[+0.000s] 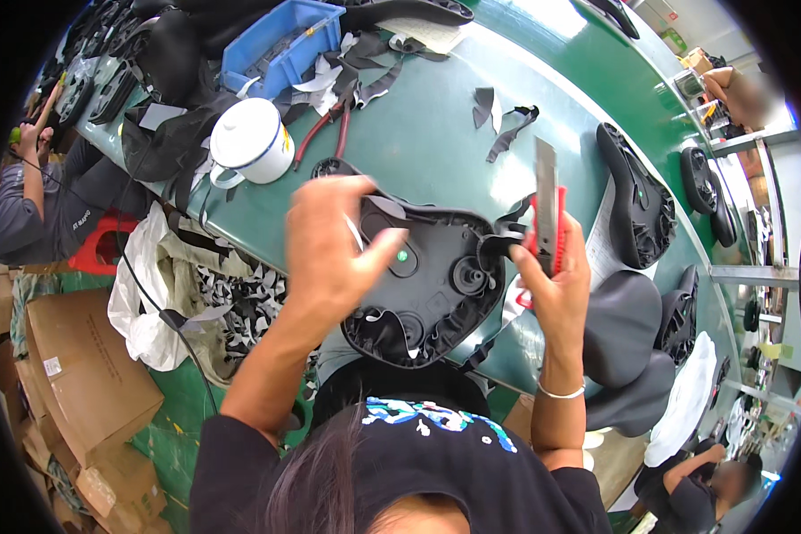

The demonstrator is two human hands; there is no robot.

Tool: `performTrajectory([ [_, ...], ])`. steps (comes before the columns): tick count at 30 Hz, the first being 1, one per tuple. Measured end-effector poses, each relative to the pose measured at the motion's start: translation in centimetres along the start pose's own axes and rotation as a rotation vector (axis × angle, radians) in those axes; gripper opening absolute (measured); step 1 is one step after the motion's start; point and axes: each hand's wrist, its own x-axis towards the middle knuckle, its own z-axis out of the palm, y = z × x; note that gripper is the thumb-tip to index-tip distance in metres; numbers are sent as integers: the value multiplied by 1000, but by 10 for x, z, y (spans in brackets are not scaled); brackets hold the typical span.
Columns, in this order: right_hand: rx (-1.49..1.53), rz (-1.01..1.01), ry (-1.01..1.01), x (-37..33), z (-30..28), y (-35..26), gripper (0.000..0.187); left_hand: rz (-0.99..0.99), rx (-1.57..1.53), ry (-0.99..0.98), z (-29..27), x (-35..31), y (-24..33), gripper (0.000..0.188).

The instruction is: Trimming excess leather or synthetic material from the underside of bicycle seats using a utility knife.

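A black bicycle-type seat (440, 245) lies underside up at the table's near edge, its dark cover gathered in folds around the rim. Over its left side is my left hand (325, 254), blurred, with thumb and forefinger apart and nothing plainly held. My right hand (562, 289) grips a red snap-off utility knife (559, 231), blade pointing up and away, just right of the seat. A black strip of cover material (503, 240) sticks out from the seat's right edge, close to my right fingertips. Red-handled pliers (342, 133) lie beyond the seat.
A white enamel mug (245, 133) stands left, with a blue bin (249, 78) and dark scraps (374, 80) behind it. More black seats (632, 200) lie right. Below the table's left edge, a white sack (147, 303) holds scraps, near cardboard boxes (89, 374). Other people sit nearby.
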Motion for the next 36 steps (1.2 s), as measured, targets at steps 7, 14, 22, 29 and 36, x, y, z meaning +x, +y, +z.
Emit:
performTrajectory([
  [7,-487,-435,-115,-22,-32,12,58,356,-201,-526,43,35,21,19],
  [14,-849,-351,-320,-47,-37,7,59,-93,-488,-595,43,43,21,22],
  [22,-907,-217,-125,-78,-20,6,56,-415,-1313,-628,19,41,27,8],
  [29,-1080,-313,-114,-45,-7,8,55,433,-97,-160,59,76,15,17],
  [36,-968,-46,-213,-75,2,-18,48,-363,-814,-82,49,84,2,25],
])
